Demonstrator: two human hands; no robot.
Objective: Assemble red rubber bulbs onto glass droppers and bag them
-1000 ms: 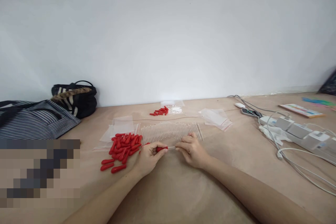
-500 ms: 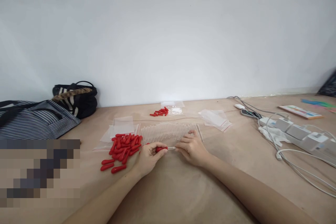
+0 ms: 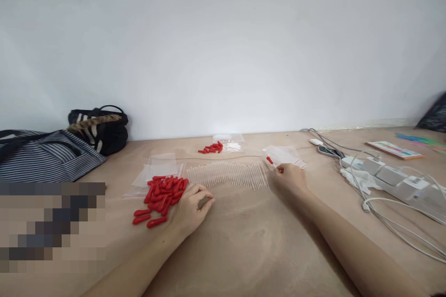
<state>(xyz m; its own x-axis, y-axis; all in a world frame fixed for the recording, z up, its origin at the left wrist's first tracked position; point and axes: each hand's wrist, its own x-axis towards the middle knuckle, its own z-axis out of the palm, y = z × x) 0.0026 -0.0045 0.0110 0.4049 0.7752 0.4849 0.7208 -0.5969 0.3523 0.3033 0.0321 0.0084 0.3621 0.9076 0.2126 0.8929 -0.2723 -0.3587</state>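
My right hand [image 3: 291, 177] pinches the thin stem of a dropper [image 3: 269, 160] whose red rubber bulb points up and to the left, over the front edge of a clear plastic bag. To its left lies a row of slender glass tubes [image 3: 226, 174], set side by side on the table. My left hand [image 3: 193, 205] rests by the pile of red rubber bulbs [image 3: 167, 195], its thumb and fingers apart with nothing between them. Part of the pile's right side is behind this hand.
Smaller red bulbs [image 3: 212, 147] lie at the back beside a clear bag [image 3: 234, 144]. Plastic bags [image 3: 162, 165] are behind the bulb pile. A striped bag [image 3: 52, 155] and a black bag [image 3: 108, 130] stand left; a power strip [image 3: 397, 178] with cables lies right.
My right hand has moved right and away from me, carrying the dropper out of my left hand. The left hand has let go of the red bulb and opened.
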